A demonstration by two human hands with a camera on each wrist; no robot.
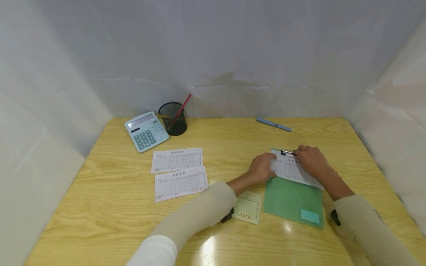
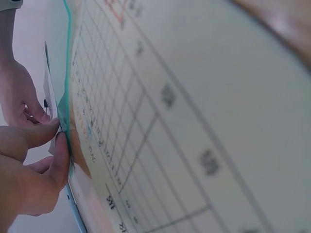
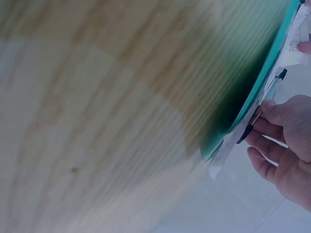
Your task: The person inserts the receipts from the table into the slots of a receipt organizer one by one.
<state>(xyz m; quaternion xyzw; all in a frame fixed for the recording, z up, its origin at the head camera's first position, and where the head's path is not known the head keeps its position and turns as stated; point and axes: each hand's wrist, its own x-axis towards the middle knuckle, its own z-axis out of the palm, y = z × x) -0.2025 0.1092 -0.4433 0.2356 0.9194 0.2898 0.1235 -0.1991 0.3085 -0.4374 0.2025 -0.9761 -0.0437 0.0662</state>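
A translucent green clipboard (image 1: 289,197) lies at the right of the table, a pale blue label (image 1: 310,216) near its lower edge. Across its top is a white printed slip (image 1: 286,169), overlapped by the metal clip (image 1: 288,153). My left hand (image 1: 262,167) pinches the slip at its left edge, beside the clipboard's rim; in the left wrist view, thumb and forefinger (image 2: 59,160) close on it there. The clip's metal lever is pinched by my right hand (image 1: 311,159). The right wrist view shows thumb and fingers around the clip (image 3: 250,128).
Two more white slips (image 1: 178,160) lie left of centre. Yellow slips (image 1: 247,207) lie partly under the left forearm. Along the back stand a light blue calculator (image 1: 146,132), a black mesh pen cup (image 1: 176,125) with pencils, and a lying blue pen (image 1: 273,124).
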